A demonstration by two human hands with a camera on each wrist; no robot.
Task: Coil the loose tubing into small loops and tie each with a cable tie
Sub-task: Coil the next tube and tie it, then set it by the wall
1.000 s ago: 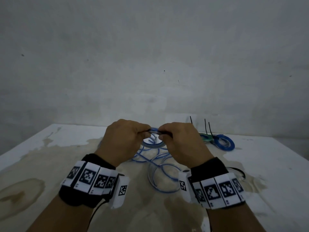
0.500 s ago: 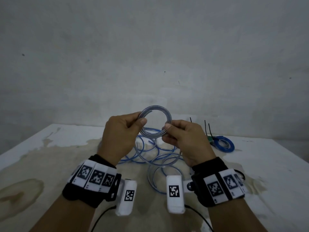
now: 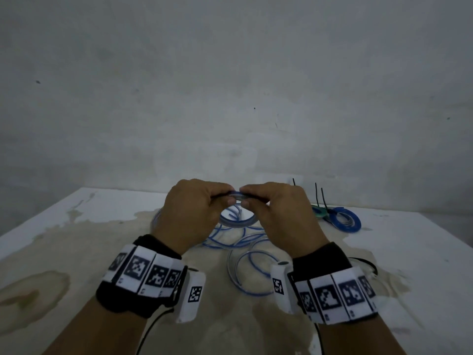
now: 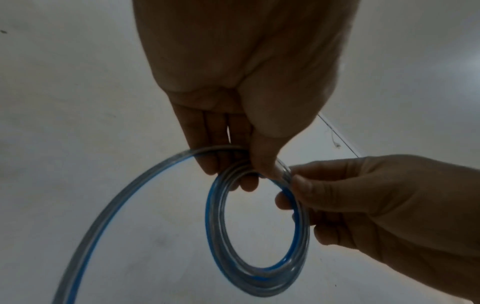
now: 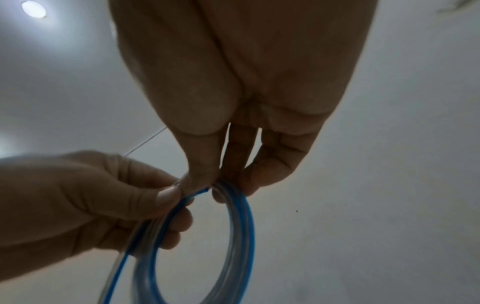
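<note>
A small coil of clear tubing with a blue stripe (image 3: 236, 220) hangs between my two hands above the table. My left hand (image 3: 194, 211) pinches the top of the coil (image 4: 257, 236) between thumb and fingers. My right hand (image 3: 276, 211) pinches the same coil (image 5: 228, 236) right beside it, thumb against fingertips. The loose tail of tubing (image 4: 109, 205) curves away from the coil and down to the table, where more loose tubing (image 3: 245, 254) lies in wide curls under my wrists.
Tied coils, one green (image 3: 318, 212) and one blue (image 3: 344, 220), lie at the back right with black cable-tie tails (image 3: 317, 194) sticking up. The stained white table (image 3: 76, 252) ends at a grey wall (image 3: 230, 85) behind.
Half a second ago the coil stood upright above my hands; now both hands have rolled knuckles-up and lowered, so the coil hangs beneath the fingers.
</note>
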